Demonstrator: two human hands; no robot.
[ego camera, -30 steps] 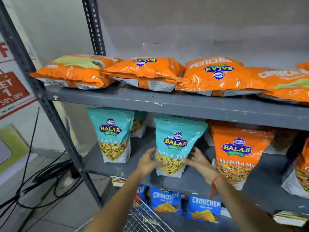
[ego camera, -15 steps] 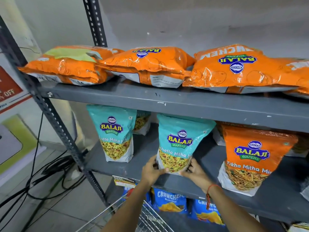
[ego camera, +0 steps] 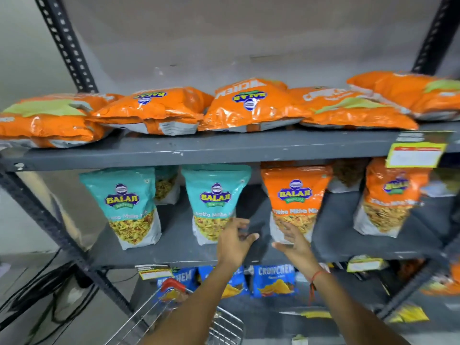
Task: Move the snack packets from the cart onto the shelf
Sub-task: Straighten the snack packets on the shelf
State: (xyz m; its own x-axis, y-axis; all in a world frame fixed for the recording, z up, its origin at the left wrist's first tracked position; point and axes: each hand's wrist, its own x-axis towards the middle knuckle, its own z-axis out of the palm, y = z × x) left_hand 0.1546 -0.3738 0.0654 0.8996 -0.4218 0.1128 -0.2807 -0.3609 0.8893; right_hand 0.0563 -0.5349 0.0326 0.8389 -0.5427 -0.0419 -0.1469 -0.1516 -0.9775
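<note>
On the grey middle shelf two teal Balaji packets stand upright, one at the left and one in the middle. An orange Balaji packet stands to their right. My left hand hovers open in the gap between the middle teal packet and the orange one, holding nothing. The spread fingers of my right hand rest against the orange packet's lower front. The wire cart with a red handle shows at the bottom; its contents are hidden.
Several orange packets lie flat on the top shelf. Another orange packet stands at the right. Blue Crunchem packets fill the lower shelf. A slanted grey upright and black floor cables are at the left.
Both hands have let go of the middle teal packet, which stays standing, and moved right toward the orange packet. The view has shifted right and up.
</note>
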